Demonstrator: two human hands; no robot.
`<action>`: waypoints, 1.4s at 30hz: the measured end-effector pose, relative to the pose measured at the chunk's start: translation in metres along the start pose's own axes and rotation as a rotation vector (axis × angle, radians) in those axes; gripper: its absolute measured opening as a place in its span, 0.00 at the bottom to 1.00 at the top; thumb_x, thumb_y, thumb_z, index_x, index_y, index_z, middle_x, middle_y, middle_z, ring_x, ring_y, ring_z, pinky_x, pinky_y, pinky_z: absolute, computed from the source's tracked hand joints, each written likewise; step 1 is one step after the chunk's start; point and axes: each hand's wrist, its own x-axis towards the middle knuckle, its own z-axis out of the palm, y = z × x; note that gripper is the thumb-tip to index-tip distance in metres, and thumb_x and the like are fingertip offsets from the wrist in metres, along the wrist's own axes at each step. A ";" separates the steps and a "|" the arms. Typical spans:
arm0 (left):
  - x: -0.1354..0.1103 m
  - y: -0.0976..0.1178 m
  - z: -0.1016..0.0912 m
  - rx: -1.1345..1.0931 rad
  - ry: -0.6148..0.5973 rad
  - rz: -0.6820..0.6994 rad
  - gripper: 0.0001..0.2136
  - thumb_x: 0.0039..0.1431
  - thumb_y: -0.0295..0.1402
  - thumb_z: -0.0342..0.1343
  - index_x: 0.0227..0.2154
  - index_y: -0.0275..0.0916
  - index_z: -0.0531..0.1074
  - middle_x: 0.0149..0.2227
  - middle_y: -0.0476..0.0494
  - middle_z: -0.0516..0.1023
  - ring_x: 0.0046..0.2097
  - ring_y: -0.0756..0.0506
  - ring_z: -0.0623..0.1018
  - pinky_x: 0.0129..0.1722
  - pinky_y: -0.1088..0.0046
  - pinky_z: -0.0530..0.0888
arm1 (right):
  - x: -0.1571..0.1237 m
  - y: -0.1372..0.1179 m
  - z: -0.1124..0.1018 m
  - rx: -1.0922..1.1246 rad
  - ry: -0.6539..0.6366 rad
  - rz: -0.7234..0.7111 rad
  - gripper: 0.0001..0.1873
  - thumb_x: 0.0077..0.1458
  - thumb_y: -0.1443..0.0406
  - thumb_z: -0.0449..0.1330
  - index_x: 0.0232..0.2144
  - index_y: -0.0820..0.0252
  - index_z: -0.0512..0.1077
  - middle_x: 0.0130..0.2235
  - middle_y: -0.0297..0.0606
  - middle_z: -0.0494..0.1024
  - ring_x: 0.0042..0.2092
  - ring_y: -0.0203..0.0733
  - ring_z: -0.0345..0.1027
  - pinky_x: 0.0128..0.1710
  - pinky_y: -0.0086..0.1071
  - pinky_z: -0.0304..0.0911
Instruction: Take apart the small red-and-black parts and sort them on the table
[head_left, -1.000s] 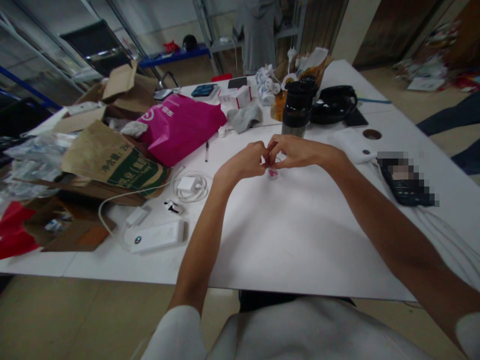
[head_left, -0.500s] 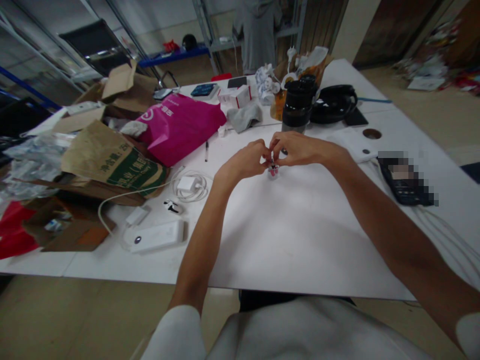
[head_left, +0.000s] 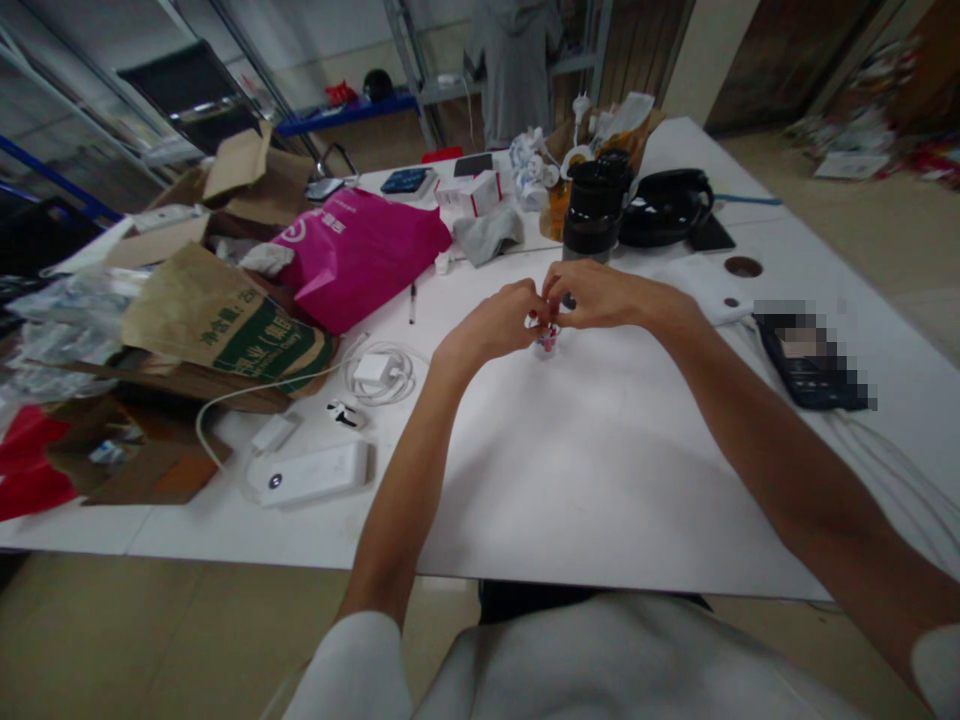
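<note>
My left hand [head_left: 496,320] and my right hand [head_left: 592,294] meet over the middle of the white table [head_left: 600,450]. Both pinch a small pink and white object [head_left: 547,338] between their fingertips, just above the tabletop. The fingers of both hands are curled and pressed together around it. Most of the object is hidden by the fingers, so I cannot make out what it is.
A black tumbler [head_left: 595,208] stands just behind my hands. A pink bag [head_left: 360,255], brown paper bag [head_left: 217,320], coiled white charger cable [head_left: 379,372], white power bank [head_left: 311,474] and earbud [head_left: 345,412] lie to the left. A dark calculator-like device [head_left: 814,365] lies right.
The hands stayed together; the small pink object rose slightly off the table and turned between the fingertips.
</note>
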 end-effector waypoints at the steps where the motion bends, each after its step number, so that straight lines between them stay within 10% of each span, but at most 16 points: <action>1: 0.000 0.000 0.000 -0.003 -0.001 0.002 0.08 0.72 0.29 0.66 0.47 0.42 0.90 0.54 0.37 0.85 0.56 0.38 0.84 0.63 0.61 0.79 | 0.000 0.000 0.000 -0.005 0.004 0.001 0.06 0.59 0.63 0.73 0.38 0.54 0.91 0.53 0.45 0.90 0.51 0.54 0.82 0.57 0.46 0.75; 42: 0.000 -0.005 0.006 0.004 0.029 0.005 0.09 0.69 0.28 0.65 0.45 0.42 0.90 0.51 0.38 0.85 0.54 0.38 0.84 0.61 0.60 0.80 | -0.002 0.002 0.001 -0.016 0.001 0.001 0.07 0.59 0.63 0.74 0.40 0.54 0.92 0.54 0.45 0.90 0.53 0.55 0.83 0.58 0.45 0.75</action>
